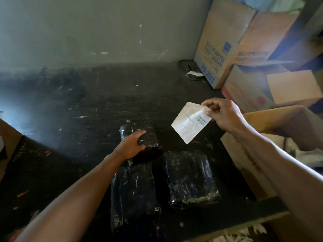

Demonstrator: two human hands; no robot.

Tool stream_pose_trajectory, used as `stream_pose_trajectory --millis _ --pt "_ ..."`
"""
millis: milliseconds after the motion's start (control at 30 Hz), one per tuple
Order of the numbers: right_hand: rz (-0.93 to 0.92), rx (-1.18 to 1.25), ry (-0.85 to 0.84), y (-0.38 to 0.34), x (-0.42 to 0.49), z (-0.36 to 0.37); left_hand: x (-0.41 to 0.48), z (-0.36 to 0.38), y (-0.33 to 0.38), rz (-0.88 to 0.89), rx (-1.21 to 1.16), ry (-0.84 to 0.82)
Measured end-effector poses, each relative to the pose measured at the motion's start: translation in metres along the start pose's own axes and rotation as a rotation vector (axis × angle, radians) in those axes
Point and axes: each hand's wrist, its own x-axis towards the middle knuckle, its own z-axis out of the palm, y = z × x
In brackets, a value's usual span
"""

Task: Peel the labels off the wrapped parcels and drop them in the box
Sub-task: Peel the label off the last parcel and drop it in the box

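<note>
Fingers (208, 106) of the right hand (225, 116) pinched one corner of a white label (189, 123), which hung in the air below and left of them, clear of the dark desk (87, 105). Just right of that hand stood an open cardboard box (251, 161). The left hand (132, 145) lay flat on a black wrapped parcel (148, 135), its fingers (139, 132) spread loosely over the top rather than gripping. Nearer than those fingers lay two more wrapped parcels side by side, one directly below (132, 189), one to the right (190, 179). Beyond the right hand, stacked cartons (225, 42) stood against the wall.
</note>
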Motion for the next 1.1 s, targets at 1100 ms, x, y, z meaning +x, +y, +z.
stream_pose_trajectory --millis 1100 --pt "0.489 0.041 0.234 0.231 -0.111 -0.152 0.029 0.219 0.364 0.186 0.306 -0.081"
